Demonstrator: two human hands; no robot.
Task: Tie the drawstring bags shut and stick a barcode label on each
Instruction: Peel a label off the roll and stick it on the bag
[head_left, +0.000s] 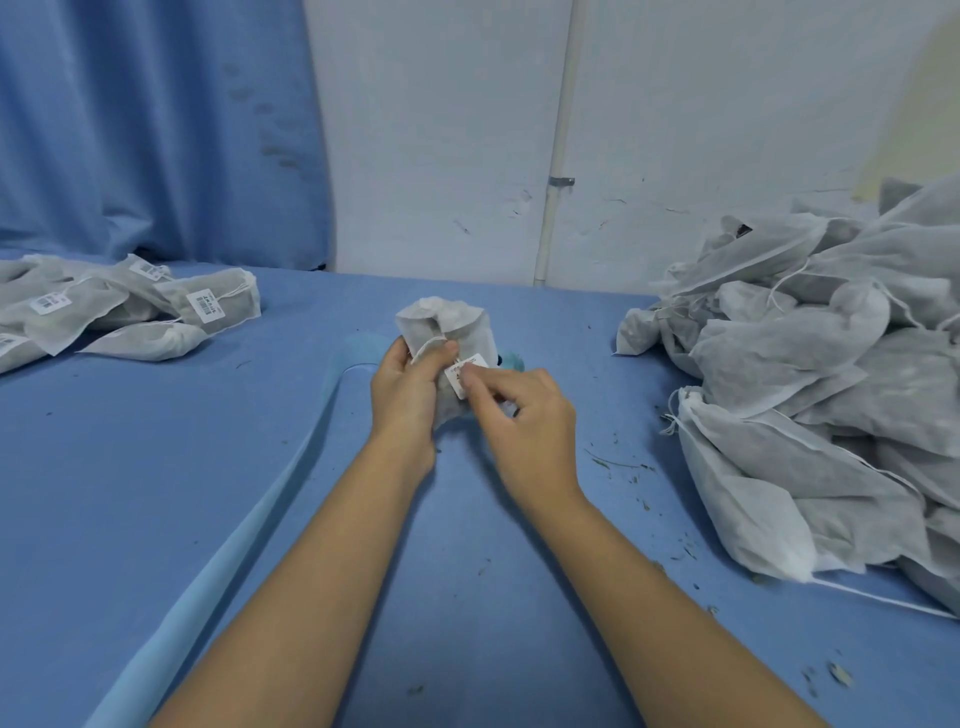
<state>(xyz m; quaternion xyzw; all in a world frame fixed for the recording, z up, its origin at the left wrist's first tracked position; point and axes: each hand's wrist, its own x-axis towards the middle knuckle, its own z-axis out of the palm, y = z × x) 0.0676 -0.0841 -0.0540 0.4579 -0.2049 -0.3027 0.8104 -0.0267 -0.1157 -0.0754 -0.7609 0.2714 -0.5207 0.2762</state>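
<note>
A small white drawstring bag (441, 322) is held upright above the middle of the blue table (156, 467). My left hand (402, 387) grips it from the left, fingers curled round its tied neck and string. My right hand (524, 415) presses its thumb on a white barcode label (467, 371) lying on the bag's front; its other fingers are curled below. The lower part of the bag is hidden behind both hands.
Several labelled bags (119, 306) lie at the far left of the table. A big heap of unlabelled bags (831, 395) fills the right side. A pale blue strip (249, 525) runs diagonally across the table. Dry crumbs are scattered at the right. A wall and a blue curtain stand behind.
</note>
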